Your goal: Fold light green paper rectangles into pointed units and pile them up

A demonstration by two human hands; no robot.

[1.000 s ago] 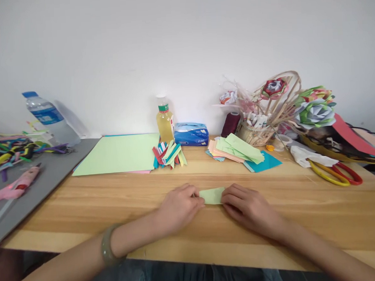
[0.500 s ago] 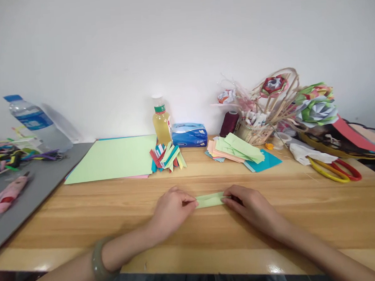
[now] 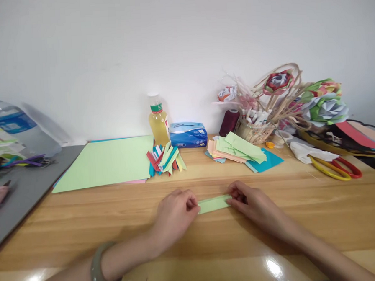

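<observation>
A folded strip of light green paper (image 3: 214,204) stretches between my two hands, low over the wooden table. My left hand (image 3: 178,212) pinches its left end between thumb and fingers; a green bangle (image 3: 100,268) circles that wrist. At the strip's other end, my right hand (image 3: 249,202) is closed on the paper with thumb and fingertips. Beyond the hands lies a heap of folded coloured paper strips (image 3: 166,159). To its right is a pile of cut paper pieces (image 3: 238,148), light green on top.
Large light green sheets (image 3: 110,161) lie at back left. A drink bottle (image 3: 159,121) and a tissue pack (image 3: 189,135) stand by the wall. Scissors (image 3: 333,168), a thread spool (image 3: 229,122) and paper flowers (image 3: 326,108) are at right. A water bottle (image 3: 20,128) leans at left.
The view has shifted slightly. The strip has turned so that more of its flat face shows, tilting up to the right. Both hands keep hold of its ends.
</observation>
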